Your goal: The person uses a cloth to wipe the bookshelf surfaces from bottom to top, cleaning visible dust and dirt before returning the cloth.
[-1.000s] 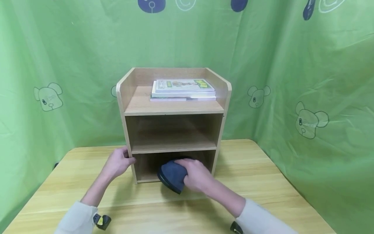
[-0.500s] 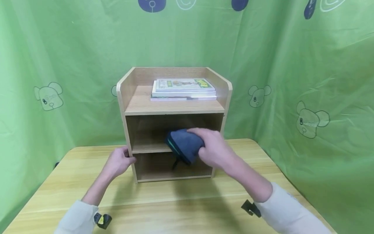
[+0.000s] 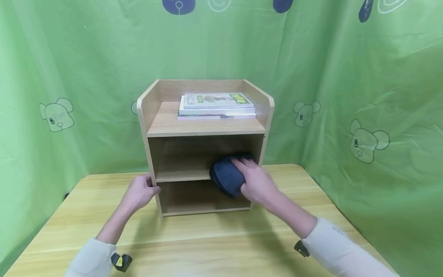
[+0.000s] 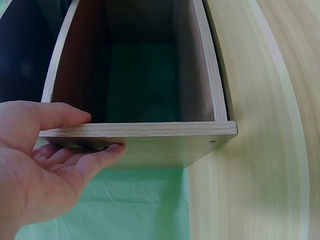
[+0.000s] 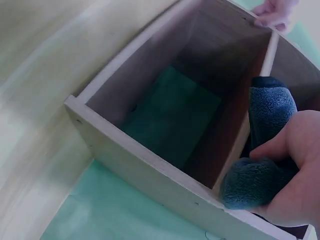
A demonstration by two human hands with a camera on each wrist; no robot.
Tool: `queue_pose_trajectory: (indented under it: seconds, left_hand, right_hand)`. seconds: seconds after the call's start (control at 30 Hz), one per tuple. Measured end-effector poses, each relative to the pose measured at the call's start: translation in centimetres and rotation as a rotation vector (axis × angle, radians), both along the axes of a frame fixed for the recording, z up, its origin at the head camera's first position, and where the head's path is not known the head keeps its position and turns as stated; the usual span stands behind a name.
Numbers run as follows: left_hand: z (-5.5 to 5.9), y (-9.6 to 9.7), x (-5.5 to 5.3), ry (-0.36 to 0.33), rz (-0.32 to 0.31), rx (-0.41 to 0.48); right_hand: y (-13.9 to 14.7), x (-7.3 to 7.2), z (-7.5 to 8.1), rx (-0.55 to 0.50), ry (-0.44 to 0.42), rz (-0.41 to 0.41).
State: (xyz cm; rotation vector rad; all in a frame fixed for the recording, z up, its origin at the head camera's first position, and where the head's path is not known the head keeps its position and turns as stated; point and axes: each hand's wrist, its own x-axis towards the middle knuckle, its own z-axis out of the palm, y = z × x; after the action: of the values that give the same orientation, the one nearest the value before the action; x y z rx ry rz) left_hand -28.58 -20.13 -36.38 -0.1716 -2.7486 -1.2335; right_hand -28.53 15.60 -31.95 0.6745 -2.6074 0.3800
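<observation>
My left hand (image 3: 140,192) pinches the left side panel's front edge of the small wooden shelf unit (image 3: 205,134). Thumb and fingers lie on opposite faces of that panel (image 4: 145,130) in the left wrist view. In my right hand (image 3: 257,182) is a folded dark blue fuzzy cloth (image 3: 226,177) with a dark edge. It overlaps the right end of the middle shelf board and reaches into the middle compartment. In the right wrist view, the cloth (image 5: 270,112) bunches around my thumb, close to the divider board and the side panel.
Several books (image 3: 216,105) lie stacked on the unit's top shelf. The unit stands on a light wooden table (image 3: 194,246), with green curtains (image 3: 104,57) behind and at both sides. The lower compartment (image 3: 194,198) is below the cloth.
My right hand has lifted the cloth from the lower compartment's front up to the middle shelf, then moved it right and farther in. The left hand stays on the side panel.
</observation>
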Motion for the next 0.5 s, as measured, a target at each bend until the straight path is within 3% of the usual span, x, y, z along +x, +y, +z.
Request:
queue_pose_trajectory:
  seconds: [0.23, 0.5]
  left_hand:
    - [0.0, 0.0, 0.1, 0.015, 0.014, -0.001]
    - [0.1, 0.0, 0.1, 0.002, 0.015, 0.0]
  right_hand:
    - [-1.3, 0.1, -1.2, 0.01, 0.064, 0.022]
    - [-4.4, 0.5, -1.8, 0.041, -0.023, -0.049]
